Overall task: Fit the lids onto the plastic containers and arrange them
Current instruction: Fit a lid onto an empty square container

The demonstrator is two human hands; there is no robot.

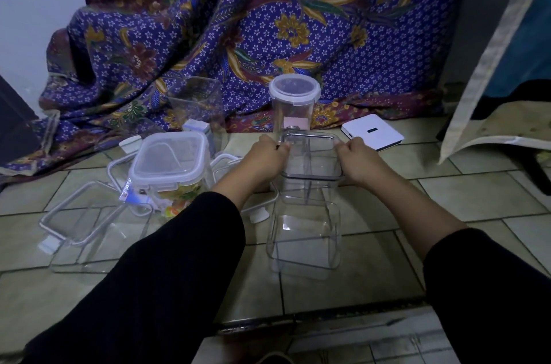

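Both hands are closed on a clear square container [313,159], lidless, at mid-floor: the left hand [269,156] grips its left wall and the right hand [356,162] its right wall, fingers curled over the rim. A second clear container [304,241] stands just nearer on the tiled floor [447,199]. Whether the two are nested is unclear through the plastic.

A lidded square container [170,160] stands to the left and a lidded round canister [295,95] behind, by the batik cloth [268,20]. A loose lid [89,214] lies towards the floor's left side.

Recommended: keep the container level, seat it flat, then press the matching square lid down evenly at all corners before closing any clips.
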